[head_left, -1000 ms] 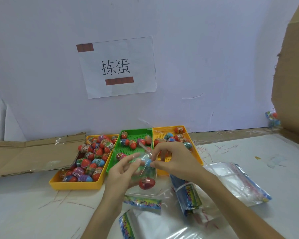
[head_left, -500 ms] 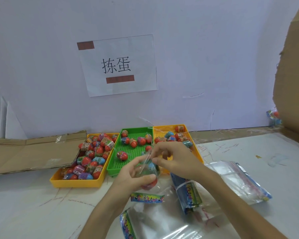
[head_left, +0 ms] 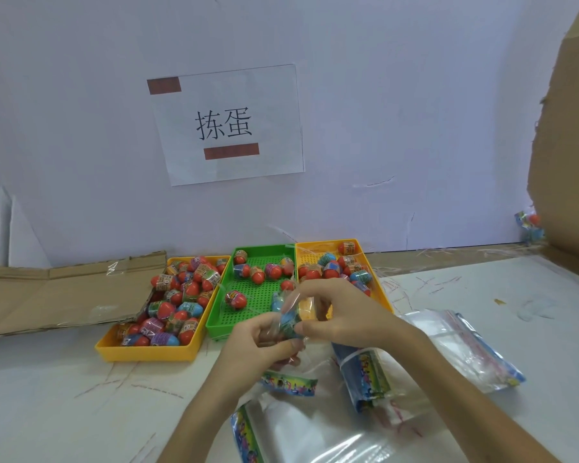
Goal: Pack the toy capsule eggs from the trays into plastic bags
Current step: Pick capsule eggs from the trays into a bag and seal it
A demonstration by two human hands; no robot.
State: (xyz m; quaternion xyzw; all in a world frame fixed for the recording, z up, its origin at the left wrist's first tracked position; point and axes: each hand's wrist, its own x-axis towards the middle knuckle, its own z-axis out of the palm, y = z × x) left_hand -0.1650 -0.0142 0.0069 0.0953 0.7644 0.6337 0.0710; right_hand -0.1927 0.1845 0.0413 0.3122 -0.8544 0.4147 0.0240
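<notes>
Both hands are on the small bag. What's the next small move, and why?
Probably press its mouth shut: the left hand and right hand both pinch the clear bag, a blue egg shows inside, and neither hand is free to pick.

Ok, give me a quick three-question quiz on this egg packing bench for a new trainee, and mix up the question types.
1. True or false: the left hand and right hand together hold a clear bag with an egg inside.
2. Multiple choice: the fullest tray sits A) on the left, B) in the middle, C) on the right.
3. Short answer: what colour is the middle tray?
Key: 1 true; 2 A; 3 green.
</notes>
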